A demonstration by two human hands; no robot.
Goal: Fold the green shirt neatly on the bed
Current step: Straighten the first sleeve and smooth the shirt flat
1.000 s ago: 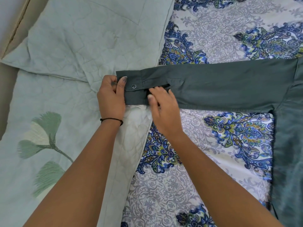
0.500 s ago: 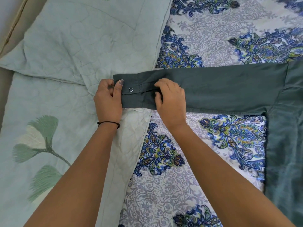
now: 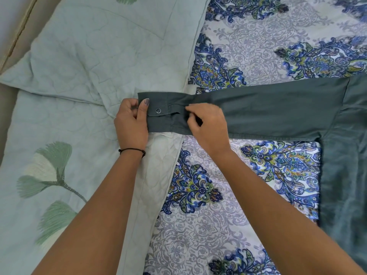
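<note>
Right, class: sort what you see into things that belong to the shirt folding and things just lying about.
Job:
shirt
sleeve
cuff
left hand
right hand

Lying about:
pillow
quilt
floral sheet

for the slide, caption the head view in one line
Left hand pinches the cuff of a green shirt sleeve laid flat across a floral bedsheet, right hand working the placket.

The long-sleeved cotton shirt (image 3: 278,108) I'm holding is a plain dark green, with a silver snap (image 3: 158,110) on the cuff. Under it, the white bedsheet (image 3: 258,46) has blue-and-green paisley swirls; the pale mint quilted cover (image 3: 79,56) has green fan-shaped leaves.
</note>
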